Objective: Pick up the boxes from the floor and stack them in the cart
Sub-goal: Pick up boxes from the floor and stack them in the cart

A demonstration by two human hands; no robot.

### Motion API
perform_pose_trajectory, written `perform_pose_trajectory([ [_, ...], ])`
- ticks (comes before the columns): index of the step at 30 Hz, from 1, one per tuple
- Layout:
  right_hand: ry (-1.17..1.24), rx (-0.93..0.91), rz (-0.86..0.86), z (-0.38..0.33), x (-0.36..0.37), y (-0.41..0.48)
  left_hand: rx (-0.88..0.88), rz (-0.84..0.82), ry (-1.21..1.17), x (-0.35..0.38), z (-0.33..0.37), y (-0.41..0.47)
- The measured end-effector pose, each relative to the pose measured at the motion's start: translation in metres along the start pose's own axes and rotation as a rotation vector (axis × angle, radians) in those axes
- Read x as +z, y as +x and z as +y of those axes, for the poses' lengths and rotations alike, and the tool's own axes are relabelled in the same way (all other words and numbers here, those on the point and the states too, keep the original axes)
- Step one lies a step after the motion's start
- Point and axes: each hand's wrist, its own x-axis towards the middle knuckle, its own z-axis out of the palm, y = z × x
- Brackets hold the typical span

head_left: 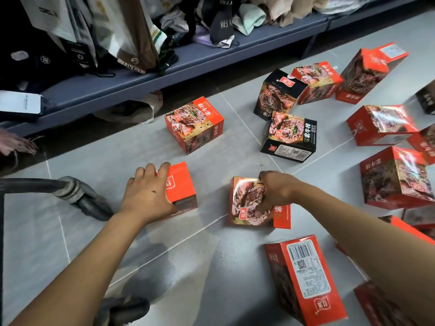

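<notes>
Left arm: bare from the frame edge to the wrist, no sleeve showing.
Left hand (147, 196): bare, no glove or ring; one small dark mark on its back.
Right arm: bare forearm, no sleeve or watch showing.
Right hand (274, 190): bare and ungloved.

Readable text: "素牛排" on the red box (194, 124) at frame centre and on the black box (291, 135) right of it. "Y FAN" in white on a black garment (221, 24) at top centre. "CHANEL" upside down on a brown bag (138, 55), upper left. Barcode label on the lower-right box (306, 278): digits unreadable.
</notes>
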Motion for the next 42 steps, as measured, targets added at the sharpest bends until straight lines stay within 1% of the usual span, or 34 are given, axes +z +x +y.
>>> perform_pose_trajectory([
  [2,-0.114,-0.038,0.178,-0.001,0.018,-0.017,-0.012,0.001,-0.015,-0.001,0.001,-0.002],
  [4,-0.153,-0.035,0.313,-0.006,0.038,-0.034,-0.025,0.003,-0.027,-0.001,0.003,-0.004],
  [7,-0.192,0.002,0.455,-0.017,0.061,-0.046,-0.036,0.004,-0.029,-0.002,0.005,-0.006],
  [8,-0.214,-0.001,0.472,-0.02,0.066,-0.046,-0.039,0.008,-0.028,-0.002,0.006,-0.007],
  [10,-0.239,-0.017,0.496,-0.023,0.069,-0.045,-0.042,0.011,-0.024,-0.002,0.006,-0.008],
  [14,-0.183,-0.078,0.525,-0.02,0.066,-0.049,-0.04,-0.009,-0.01,-0.003,0.004,-0.007],
  [17,-0.204,-0.156,0.435,-0.013,0.06,-0.046,-0.033,-0.028,0.002,-0.005,0.003,-0.006],
  [19,-0.193,-0.199,0.407,-0.013,0.054,-0.041,-0.036,-0.032,0.024,-0.007,0.003,-0.004],
  [21,-0.152,-0.216,0.397,-0.012,0.046,-0.037,-0.05,-0.047,0.061,-0.011,0.003,-0.003],
  [24,-0.068,-0.212,0.354,-0.015,0.03,-0.046,-0.116,-0.117,0.06,-0.028,0.009,-0.006],
  [29,0.011,-0.08,0.365,-0.022,-0.031,-0.1,-0.258,-0.152,0.041,-0.101,0.033,-0.033],
  [34,0.08,0.033,0.359,-0.037,-0.116,-0.189,-0.386,-0.157,-0.095,-0.21,0.06,-0.079],
  [39,0.059,0.06,0.278,-0.049,-0.206,-0.294,-0.473,-0.159,-0.175,-0.338,0.087,-0.139],
  [42,0.128,0.049,0.279,-0.063,-0.266,-0.364,-0.52,-0.148,-0.2,-0.417,0.104,-0.177],
])
